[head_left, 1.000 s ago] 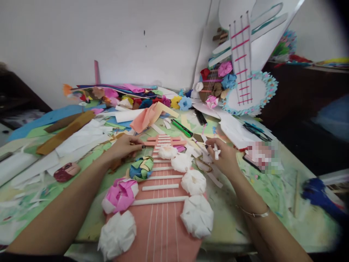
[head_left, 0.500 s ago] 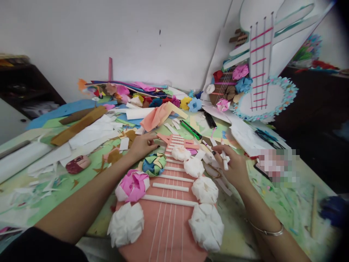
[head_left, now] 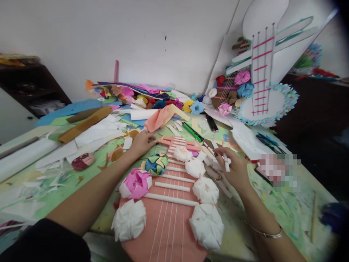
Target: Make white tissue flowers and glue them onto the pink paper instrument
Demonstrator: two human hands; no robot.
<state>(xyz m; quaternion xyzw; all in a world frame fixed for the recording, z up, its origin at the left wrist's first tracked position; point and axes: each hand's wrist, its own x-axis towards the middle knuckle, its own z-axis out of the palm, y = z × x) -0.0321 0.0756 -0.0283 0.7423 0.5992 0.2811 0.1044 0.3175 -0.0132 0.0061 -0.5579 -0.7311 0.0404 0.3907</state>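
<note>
A salmon-pink paper guitar (head_left: 163,233) lies in front of me, with white strings and white paper rods (head_left: 171,187) across it. White paper flowers (head_left: 206,225) line its right edge. On its left side are another white flower, a pink-and-white flower (head_left: 136,183) and a blue-green flower (head_left: 156,164). My left hand (head_left: 142,145) is closed at the left peg of the guitar's head, fingertips at the peg's end. To the right of the neck, my right hand (head_left: 233,167) is closed around a slim white pen-like stick (head_left: 226,162); its far part is hidden by fingers.
Paper scraps cover the green table. A green cutter (head_left: 192,131) and a black one (head_left: 211,123) lie beyond the guitar head. A larger decorated guitar (head_left: 261,91) leans at back right. A phone (head_left: 263,174) lies right; a white roll (head_left: 29,158) lies left.
The view has shifted slightly, so the whole scene sits a little lower and further right. Both hands keep nearly the same places and grips.
</note>
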